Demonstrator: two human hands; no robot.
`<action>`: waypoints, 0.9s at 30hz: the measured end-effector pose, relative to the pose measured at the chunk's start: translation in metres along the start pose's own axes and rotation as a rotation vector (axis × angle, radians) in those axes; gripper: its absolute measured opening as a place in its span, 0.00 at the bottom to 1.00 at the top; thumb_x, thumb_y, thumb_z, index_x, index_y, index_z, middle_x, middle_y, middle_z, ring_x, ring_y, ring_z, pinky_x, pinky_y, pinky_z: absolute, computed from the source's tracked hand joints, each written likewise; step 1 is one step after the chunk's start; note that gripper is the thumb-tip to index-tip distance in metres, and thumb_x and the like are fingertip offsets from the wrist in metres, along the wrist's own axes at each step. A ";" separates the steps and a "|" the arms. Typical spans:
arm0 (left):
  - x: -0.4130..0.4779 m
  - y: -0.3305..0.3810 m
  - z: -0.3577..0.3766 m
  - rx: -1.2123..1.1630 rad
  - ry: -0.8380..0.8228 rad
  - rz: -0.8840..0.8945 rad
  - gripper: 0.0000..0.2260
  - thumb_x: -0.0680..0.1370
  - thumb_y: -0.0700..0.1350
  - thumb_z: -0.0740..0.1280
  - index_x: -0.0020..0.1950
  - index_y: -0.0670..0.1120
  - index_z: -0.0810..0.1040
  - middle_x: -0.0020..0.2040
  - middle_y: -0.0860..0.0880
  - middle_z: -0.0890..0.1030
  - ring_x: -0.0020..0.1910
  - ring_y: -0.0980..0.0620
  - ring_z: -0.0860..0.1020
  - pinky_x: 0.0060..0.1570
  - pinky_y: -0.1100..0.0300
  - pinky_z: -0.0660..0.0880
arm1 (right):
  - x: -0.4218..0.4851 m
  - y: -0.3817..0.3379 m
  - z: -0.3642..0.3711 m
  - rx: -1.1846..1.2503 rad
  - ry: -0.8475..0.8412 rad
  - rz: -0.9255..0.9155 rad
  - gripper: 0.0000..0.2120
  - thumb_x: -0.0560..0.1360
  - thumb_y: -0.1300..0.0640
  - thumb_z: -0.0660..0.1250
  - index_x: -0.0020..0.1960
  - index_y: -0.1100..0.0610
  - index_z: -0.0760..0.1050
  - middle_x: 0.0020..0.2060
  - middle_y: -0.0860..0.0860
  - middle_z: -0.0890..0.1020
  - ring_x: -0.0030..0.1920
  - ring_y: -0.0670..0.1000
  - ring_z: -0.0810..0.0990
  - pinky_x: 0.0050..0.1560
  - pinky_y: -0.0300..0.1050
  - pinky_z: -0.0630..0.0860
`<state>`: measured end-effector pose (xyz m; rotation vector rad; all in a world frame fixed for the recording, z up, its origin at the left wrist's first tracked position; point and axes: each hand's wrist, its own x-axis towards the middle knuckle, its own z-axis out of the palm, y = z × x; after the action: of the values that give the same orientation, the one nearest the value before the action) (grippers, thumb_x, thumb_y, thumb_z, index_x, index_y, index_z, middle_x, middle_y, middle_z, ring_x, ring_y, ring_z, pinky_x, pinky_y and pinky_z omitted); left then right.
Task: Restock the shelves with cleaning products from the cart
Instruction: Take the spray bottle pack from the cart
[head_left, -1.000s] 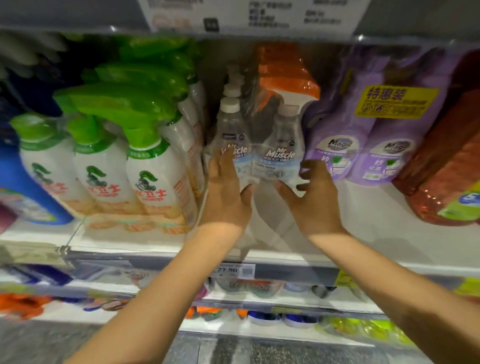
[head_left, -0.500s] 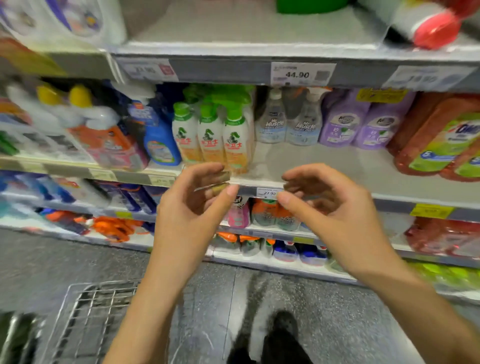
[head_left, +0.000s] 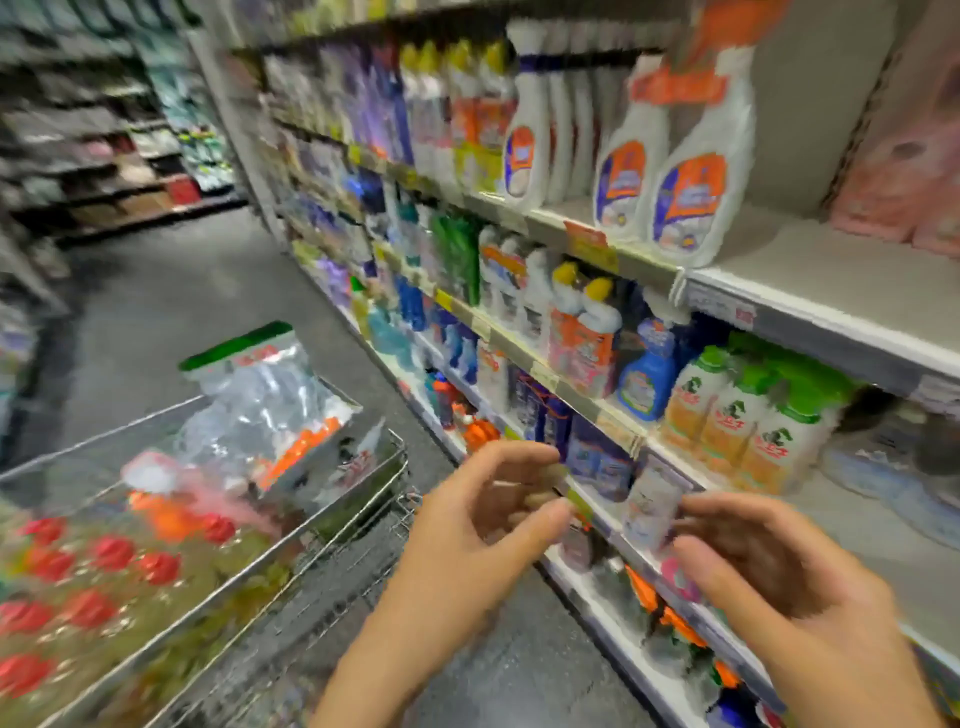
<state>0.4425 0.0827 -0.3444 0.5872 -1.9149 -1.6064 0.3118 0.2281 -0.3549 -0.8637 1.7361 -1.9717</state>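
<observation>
Dark grey floor (head_left: 171, 306); blurred stocked racks (head_left: 98, 150) across aisle, far left.

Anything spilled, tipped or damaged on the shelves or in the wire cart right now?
Nothing stands out. The green-capped spray bottles and white orange-labelled spray bottles stand in tidy rows; the grey floor shows no spill. Motion blur hides finer damage.
</observation>
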 end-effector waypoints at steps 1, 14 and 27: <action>-0.011 0.005 -0.008 0.022 0.052 0.004 0.11 0.73 0.39 0.72 0.54 0.48 0.79 0.50 0.53 0.84 0.48 0.52 0.82 0.51 0.65 0.77 | 0.003 0.000 0.008 0.007 -0.064 -0.006 0.15 0.58 0.60 0.72 0.43 0.48 0.83 0.36 0.52 0.85 0.36 0.46 0.82 0.40 0.28 0.76; -0.129 0.004 -0.120 0.076 0.651 -0.078 0.12 0.72 0.44 0.74 0.52 0.56 0.80 0.50 0.57 0.83 0.49 0.58 0.81 0.52 0.66 0.76 | -0.009 0.006 0.165 0.057 -0.726 0.008 0.15 0.57 0.59 0.73 0.43 0.50 0.84 0.36 0.56 0.85 0.36 0.48 0.83 0.40 0.30 0.77; -0.125 -0.056 -0.299 0.101 0.686 -0.082 0.13 0.71 0.46 0.72 0.53 0.56 0.79 0.51 0.58 0.82 0.51 0.60 0.80 0.53 0.67 0.75 | 0.009 0.038 0.370 0.047 -0.823 0.081 0.12 0.60 0.59 0.74 0.43 0.53 0.84 0.38 0.54 0.84 0.36 0.45 0.81 0.40 0.30 0.76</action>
<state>0.7338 -0.0659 -0.3810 1.1034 -1.4643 -1.1414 0.5451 -0.0607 -0.3715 -1.3146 1.2001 -1.2978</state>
